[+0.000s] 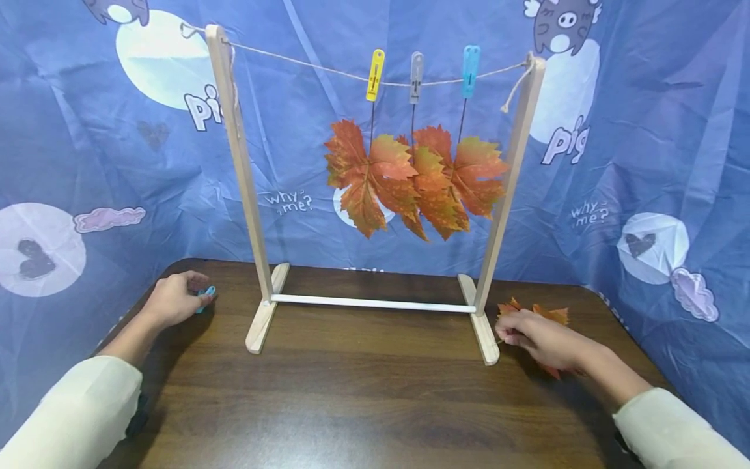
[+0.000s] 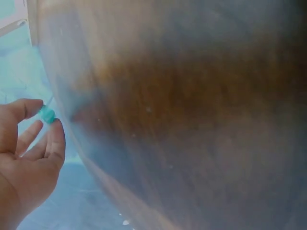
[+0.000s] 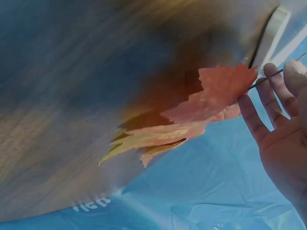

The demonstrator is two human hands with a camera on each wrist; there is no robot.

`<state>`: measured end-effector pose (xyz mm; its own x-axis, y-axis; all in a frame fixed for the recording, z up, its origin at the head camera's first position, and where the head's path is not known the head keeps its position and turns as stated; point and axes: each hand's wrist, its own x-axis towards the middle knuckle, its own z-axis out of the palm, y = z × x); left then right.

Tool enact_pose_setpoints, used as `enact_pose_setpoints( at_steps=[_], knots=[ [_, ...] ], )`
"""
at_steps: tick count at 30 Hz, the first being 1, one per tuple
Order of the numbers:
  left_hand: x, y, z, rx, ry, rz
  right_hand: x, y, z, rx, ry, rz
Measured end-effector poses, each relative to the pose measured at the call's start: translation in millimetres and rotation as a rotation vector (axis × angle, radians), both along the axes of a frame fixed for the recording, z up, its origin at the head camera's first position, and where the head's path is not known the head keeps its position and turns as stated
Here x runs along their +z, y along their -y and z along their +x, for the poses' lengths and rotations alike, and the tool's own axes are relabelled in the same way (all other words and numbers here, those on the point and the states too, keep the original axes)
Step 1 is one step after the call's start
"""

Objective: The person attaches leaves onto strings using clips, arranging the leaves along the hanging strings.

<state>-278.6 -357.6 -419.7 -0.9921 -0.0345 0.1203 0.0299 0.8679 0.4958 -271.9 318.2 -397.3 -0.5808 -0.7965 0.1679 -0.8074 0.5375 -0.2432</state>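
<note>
My left hand (image 1: 172, 301), above the left part of the table, pinches a blue clothespin (image 1: 208, 293) between thumb and fingertip. In the left wrist view only a small part of that clothespin (image 2: 47, 114) shows past the fingers. On the right, beside the rack's foot, my right hand (image 1: 541, 335) holds an autumn leaf (image 1: 553, 315) by its thin stem. The right wrist view shows the dark stem (image 3: 265, 79) between thumb and fingers, with the orange-red leaf (image 3: 211, 98) hanging off it. From the head, the hand covers much of this leaf.
A wooden rack (image 1: 246, 176) with a string (image 1: 293, 60) stands at the table's back. Three similar leaves (image 1: 366, 176) hang from yellow (image 1: 375, 75), grey (image 1: 415, 78) and blue (image 1: 471, 71) clothespins. A white crossbar (image 1: 375, 303) joins its feet. Printed blue cloth (image 1: 310, 228) surrounds the table (image 1: 351, 391).
</note>
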Motion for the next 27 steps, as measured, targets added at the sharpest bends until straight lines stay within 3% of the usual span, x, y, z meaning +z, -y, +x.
enact_pose_setpoints(
  at_steps=[2, 12, 19, 27],
  knots=[
    [2.4, -2.0, 0.4, -0.003, -0.023, 0.014, 3.9, 2.1, -0.4, -0.004, 0.032, -0.017],
    [18.5, -17.2, 6.0, -0.05, -0.133, 0.042, 23.3, 23.6, -1.4, -0.007, 0.003, -0.058],
    [33.4, -26.0, 14.0, -0.101, -0.177, 0.071, 35.4, 41.6, -1.3, -0.044, 0.116, -0.1],
    [55.3, -33.2, 21.2, -0.161, -0.266, 0.13, 46.4, 64.9, 0.3, -0.075, 0.186, -0.16]
  ],
)
